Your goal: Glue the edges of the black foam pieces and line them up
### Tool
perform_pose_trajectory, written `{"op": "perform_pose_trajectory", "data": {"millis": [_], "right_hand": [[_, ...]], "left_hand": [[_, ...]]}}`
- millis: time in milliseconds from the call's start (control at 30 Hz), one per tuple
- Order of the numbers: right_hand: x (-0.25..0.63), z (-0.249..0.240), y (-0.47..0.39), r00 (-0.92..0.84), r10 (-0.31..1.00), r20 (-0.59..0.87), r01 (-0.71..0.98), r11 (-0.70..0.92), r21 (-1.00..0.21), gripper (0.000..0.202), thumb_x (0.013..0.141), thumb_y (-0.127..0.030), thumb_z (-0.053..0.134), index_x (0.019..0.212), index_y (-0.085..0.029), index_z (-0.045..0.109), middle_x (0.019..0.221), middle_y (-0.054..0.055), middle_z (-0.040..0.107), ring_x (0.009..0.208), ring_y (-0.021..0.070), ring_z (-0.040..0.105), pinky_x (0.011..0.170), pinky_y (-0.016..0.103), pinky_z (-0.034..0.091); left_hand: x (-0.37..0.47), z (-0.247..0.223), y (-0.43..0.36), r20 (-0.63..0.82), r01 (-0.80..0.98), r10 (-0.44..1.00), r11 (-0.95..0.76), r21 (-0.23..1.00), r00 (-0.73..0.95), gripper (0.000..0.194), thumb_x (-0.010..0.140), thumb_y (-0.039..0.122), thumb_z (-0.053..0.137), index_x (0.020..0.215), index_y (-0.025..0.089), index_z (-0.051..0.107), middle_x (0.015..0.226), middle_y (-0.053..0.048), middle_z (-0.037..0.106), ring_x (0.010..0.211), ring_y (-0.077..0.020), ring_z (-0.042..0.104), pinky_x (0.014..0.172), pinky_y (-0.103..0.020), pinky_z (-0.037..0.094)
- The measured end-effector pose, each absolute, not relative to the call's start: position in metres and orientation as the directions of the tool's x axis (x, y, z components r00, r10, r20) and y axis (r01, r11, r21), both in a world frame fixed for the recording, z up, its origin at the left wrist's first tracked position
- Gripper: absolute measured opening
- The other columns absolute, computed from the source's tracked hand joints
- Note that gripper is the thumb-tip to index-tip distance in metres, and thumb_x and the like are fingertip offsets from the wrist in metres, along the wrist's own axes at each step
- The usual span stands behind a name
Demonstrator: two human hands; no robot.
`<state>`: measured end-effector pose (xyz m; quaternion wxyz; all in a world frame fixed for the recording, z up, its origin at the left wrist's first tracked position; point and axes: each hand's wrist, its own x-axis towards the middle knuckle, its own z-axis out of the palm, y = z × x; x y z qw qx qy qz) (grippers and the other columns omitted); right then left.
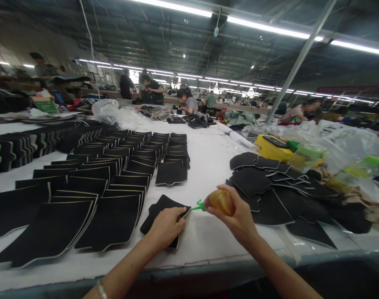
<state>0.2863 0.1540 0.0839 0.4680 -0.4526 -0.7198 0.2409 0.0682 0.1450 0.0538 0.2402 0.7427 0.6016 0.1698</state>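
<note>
My left hand [166, 226] presses flat on a black fabric piece [160, 207] with a pale edge, lying on the white table [208, 166] near its front edge. My right hand [236, 216] grips a small amber squeeze bottle [222, 201]. Its green nozzle [198, 206] points left and touches the edge of the piece just beside my left fingers.
Overlapping rows of black pieces [114, 166] cover the table's left half. A loose pile of black pieces [276, 187] lies to the right, with a yellow box [272, 151], green-capped bottles [308, 155] and plastic bags behind. Other people work at tables farther back.
</note>
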Motion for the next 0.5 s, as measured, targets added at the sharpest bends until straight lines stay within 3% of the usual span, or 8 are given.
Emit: {"op": "perform_pose_trajectory", "data": {"millis": [267, 500], "right_hand": [[0.2880, 0.0795, 0.1501, -0.118, 0.916, 0.384, 0.393, 0.399, -0.829, 0.048, 0.074, -0.039, 0.077, 0.114, -0.026, 0.053, 0.087, -0.002, 0.060, 0.070, 0.0181, 0.056, 0.068, 0.029, 0.045], [0.2912, 0.0782, 0.1530, -0.082, 0.914, 0.396, 0.369, 0.397, -0.840, 0.049, 0.073, -0.039, 0.078, 0.113, -0.025, 0.054, 0.090, -0.002, 0.059, 0.074, 0.0186, 0.057, 0.071, 0.029, 0.045]], "left_hand": [[0.0686, 0.0538, 0.1441, -0.026, 0.809, 0.974, -0.172, 0.562, 0.224, 0.045, 0.081, 0.016, 0.043, 0.119, 0.023, 0.064, 0.117, -0.002, 0.066, 0.108, -0.0208, 0.061, 0.096, -0.028, 0.043], [0.0689, 0.0494, 0.1454, -0.017, 0.816, 0.974, -0.181, 0.548, 0.228, 0.047, 0.081, 0.016, 0.042, 0.123, 0.019, 0.062, 0.121, -0.004, 0.064, 0.111, -0.0223, 0.059, 0.098, -0.031, 0.042]]}}
